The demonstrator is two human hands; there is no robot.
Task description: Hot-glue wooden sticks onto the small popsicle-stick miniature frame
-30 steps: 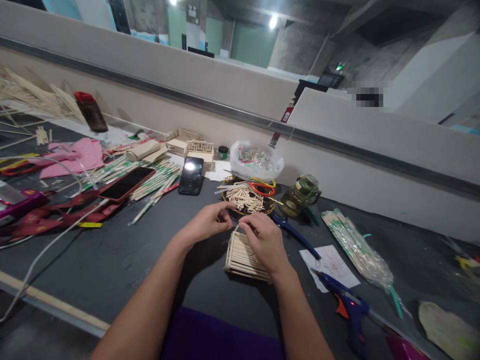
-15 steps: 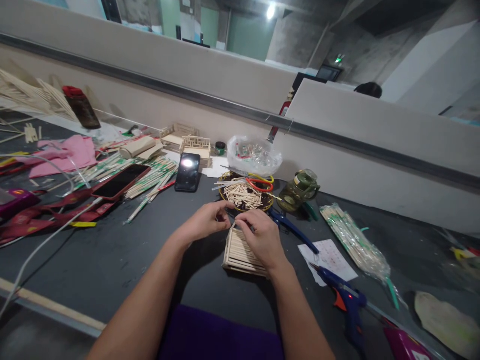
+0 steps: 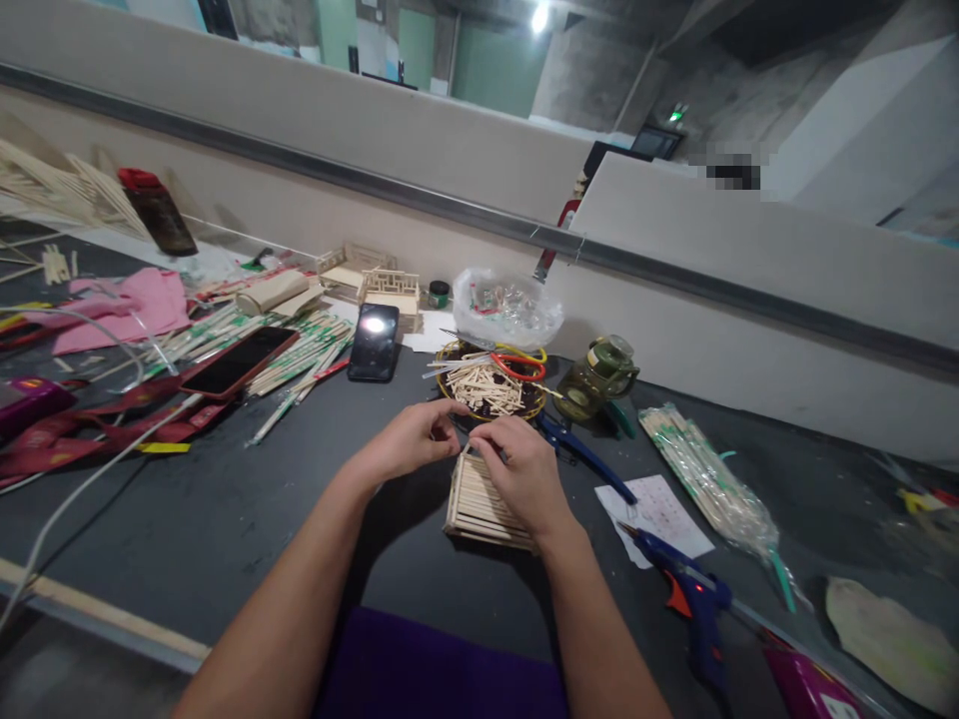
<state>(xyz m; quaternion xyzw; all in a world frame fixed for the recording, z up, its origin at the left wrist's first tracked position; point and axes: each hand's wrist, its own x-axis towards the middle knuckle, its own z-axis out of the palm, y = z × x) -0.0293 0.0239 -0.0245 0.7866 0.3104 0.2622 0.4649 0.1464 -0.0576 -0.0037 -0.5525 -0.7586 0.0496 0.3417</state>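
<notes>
Wooden stick model (image 3: 485, 506) partly beneath right hand (image 3: 524, 471), near left hand (image 3: 411, 440).

Slatted piece (image 3: 483, 504): pale wood, matt, ridged. Clock from there. Tabletop (image 3: 225, 529): dark, matt. 11 o'clock, upright phone (image 3: 373, 343): glossy black face. 12, bag (image 3: 507, 312): thin crinkled plastic, shiny. 3, paper (image 3: 663, 511): white, matt. 4, glue gun (image 3: 700, 599): smooth blue plastic. 10, pink cloth (image 3: 161, 298): soft-looking, matt, creased.
</notes>
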